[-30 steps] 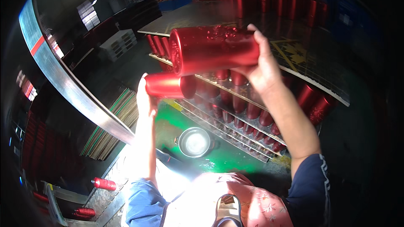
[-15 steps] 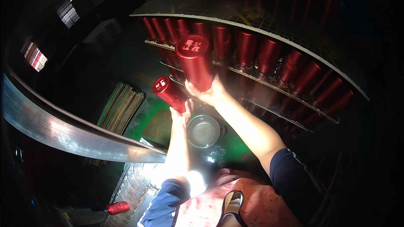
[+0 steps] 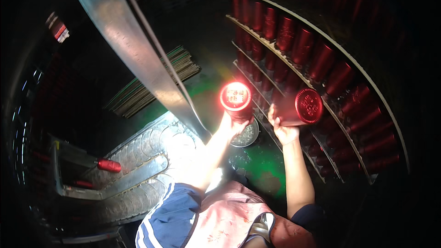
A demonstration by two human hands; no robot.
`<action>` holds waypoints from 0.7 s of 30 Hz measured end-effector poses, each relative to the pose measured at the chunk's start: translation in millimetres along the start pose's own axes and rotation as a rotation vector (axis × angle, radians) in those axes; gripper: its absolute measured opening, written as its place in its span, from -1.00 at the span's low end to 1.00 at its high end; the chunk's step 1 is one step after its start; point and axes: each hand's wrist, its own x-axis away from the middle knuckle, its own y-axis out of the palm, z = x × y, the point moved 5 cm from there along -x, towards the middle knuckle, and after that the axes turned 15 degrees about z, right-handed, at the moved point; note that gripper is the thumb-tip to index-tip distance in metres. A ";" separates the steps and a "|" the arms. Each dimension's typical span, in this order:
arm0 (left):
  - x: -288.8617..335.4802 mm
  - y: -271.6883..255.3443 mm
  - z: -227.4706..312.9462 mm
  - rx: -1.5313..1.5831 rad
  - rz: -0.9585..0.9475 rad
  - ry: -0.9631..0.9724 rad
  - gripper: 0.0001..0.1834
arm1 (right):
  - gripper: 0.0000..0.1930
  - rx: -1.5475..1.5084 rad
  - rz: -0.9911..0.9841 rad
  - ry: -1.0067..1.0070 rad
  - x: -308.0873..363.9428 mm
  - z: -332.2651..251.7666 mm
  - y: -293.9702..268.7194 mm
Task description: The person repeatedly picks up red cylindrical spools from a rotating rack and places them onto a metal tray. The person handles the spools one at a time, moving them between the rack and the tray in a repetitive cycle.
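Observation:
My left hand point(image 3: 235, 127) grips the lower part of a shiny red cylinder point(image 3: 239, 113), its round end with raised marks facing up and glaring in the light. To its right, my right hand point(image 3: 285, 131) is closed round a second, larger red cylinder point(image 3: 294, 112). This one leans over to the right, showing a round end with an embossed pattern and a ridged rim. The two cylinders are apart, and both are held in the air in front of the shelves. Some fingers are hidden behind them.
A tiered rack point(image 3: 342, 124) at the right bears rows of red cylinders. A broad curved metal band point(image 3: 133, 41) crosses the left side. Below it a lit conveyor track point(image 3: 133, 181) carries a red cylinder point(image 3: 109, 165). A clear basin point(image 3: 245, 135) and stacked boards point(image 3: 156, 80) are on the floor.
The view has swung left, showing more of the conveyor. Both hands still hold their cylinders. The right one has tipped rightward, and the two stand farther apart.

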 end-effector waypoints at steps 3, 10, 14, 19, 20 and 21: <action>103.6 -43.8 -33.2 -0.541 0.409 0.688 -0.48 | -0.47 -0.017 0.085 -0.121 93.3 -25.0 -93.0; 387.5 -38.8 -47.7 -1.063 0.976 1.226 -0.52 | -0.41 0.008 0.533 -0.263 290.7 17.4 -250.4; 533.3 -3.5 -1.7 -0.902 1.274 1.672 -0.51 | -0.41 0.245 0.640 -0.514 284.1 41.3 -283.5; 636.3 -70.5 125.2 -1.409 1.846 2.270 -0.49 | -0.52 0.730 0.723 -0.802 134.2 137.4 -200.4; 636.4 -83.1 155.9 -1.460 1.927 2.219 -0.47 | -0.50 0.795 0.615 -0.783 104.2 153.8 -193.8; 636.6 -99.9 184.3 -1.433 1.971 2.111 -0.47 | -0.48 0.896 0.545 -0.749 70.3 178.9 -181.6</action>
